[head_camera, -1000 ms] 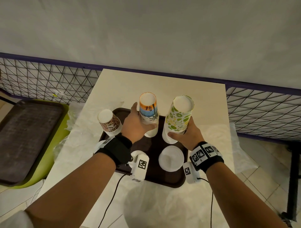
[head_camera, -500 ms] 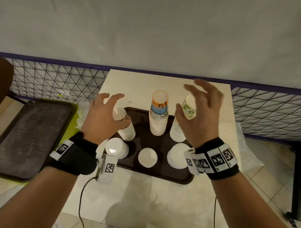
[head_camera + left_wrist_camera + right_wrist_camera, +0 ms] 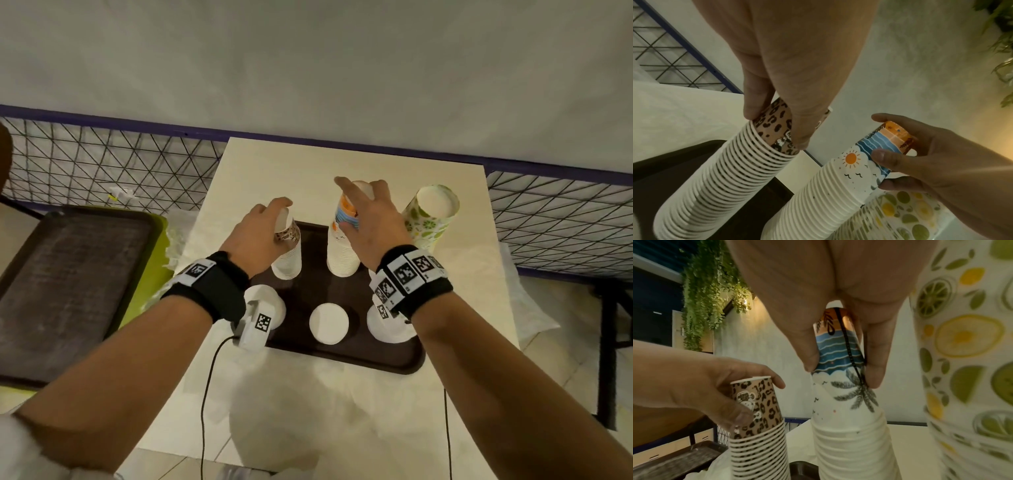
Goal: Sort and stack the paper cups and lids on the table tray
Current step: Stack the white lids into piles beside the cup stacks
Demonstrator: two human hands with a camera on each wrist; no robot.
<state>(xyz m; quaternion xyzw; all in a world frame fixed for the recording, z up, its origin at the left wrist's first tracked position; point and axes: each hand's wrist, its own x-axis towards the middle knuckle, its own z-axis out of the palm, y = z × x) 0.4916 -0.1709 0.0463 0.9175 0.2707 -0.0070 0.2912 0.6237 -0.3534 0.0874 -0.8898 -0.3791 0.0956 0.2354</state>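
Observation:
On the dark brown tray (image 3: pixel 376 363) stand three stacks of upturned paper cups: a leopard-print stack (image 3: pixel 289 253) at the left, a beach-print stack (image 3: pixel 342 260) in the middle and a lemon-print stack (image 3: pixel 428 219) at the right. My left hand (image 3: pixel 274 222) grips the top leopard cup (image 3: pixel 777 126) between thumb and fingers. My right hand (image 3: pixel 356 205) grips the top beach cup (image 3: pixel 836 353) the same way. Three piles of white lids (image 3: pixel 329 323) sit along the tray's near side, the right one partly hidden by my wrist.
A second dark tray (image 3: pixel 68 274) lies on a green seat to the left of the table. A black wire-mesh fence (image 3: pixel 102 164) runs behind the table. Crumpled clear plastic (image 3: pixel 513 298) hangs at the table's right edge. Camera cables trail toward me.
Both hands let go of the beach and lemon stacks, rose open above the tray, and have come down again: the left onto the leopard stack's top, the right onto the beach stack's top.

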